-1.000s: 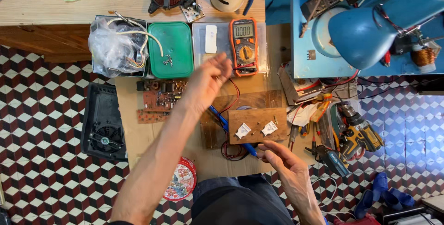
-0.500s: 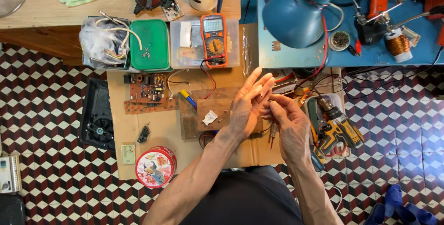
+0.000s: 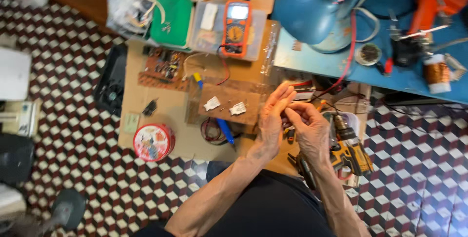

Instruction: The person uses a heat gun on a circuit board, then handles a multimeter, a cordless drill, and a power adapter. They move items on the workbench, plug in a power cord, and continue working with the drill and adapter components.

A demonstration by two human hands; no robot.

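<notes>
A low wooden worktop (image 3: pixel 170 115) carries a brown board (image 3: pixel 226 101) with two small white parts, an orange multimeter (image 3: pixel 235 27) and a round red tin (image 3: pixel 153 142). Above its right edge the left hand (image 3: pixel 273 120), fingers open and upright, meets the right hand (image 3: pixel 309 129), whose curled fingertips press the left palm; whether anything is pinched there cannot be told. A yellow cordless drill (image 3: pixel 348 149) lies just beside the right hand.

Left hand (image 3: pixel 273 120) and right hand (image 3: pixel 309 129) met, fingers touching, above a drill (image 3: pixel 348 149) beside the cardboard-covered surface (image 3: pixel 170 105).

At my twelve o'clock, an orange multimeter (image 3: pixel 235 28) shows its pale rectangular screen (image 3: pixel 238 11); at nine, a round red tin (image 3: pixel 153 142).
</notes>
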